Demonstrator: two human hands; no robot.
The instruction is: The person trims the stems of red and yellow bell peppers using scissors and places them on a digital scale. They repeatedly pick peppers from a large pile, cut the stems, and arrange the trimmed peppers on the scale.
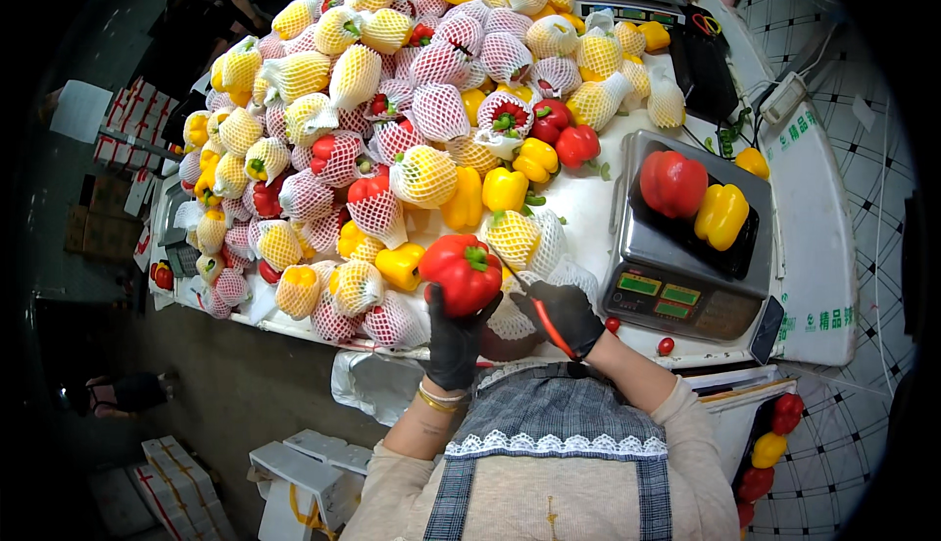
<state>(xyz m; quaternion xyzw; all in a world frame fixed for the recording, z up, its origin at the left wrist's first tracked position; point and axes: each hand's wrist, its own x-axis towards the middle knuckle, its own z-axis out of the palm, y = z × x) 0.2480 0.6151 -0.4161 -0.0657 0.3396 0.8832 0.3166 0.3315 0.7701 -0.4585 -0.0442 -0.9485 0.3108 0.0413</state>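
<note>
Both of my hands wear black gloves. My left hand (453, 343) is closed around the underside of a big red bell pepper (459, 272), its green stem turned toward my right hand. In my right hand (569, 318) are red-handled scissors (552, 325), their thin dark tip reaching to just beside the pepper's stem. Whether the blades are apart, I cannot tell. Close beyond my hands lie a bare yellow bell pepper (400, 267) and a yellow one in a white foam net (514, 238).
A large heap of red and yellow peppers, many in foam nets (356, 77), covers the table's left and far side. On the right, a digital scale (676, 298) bears a red pepper (673, 184) and a yellow one (721, 218). White boxes (314, 472) stand on the floor at lower left.
</note>
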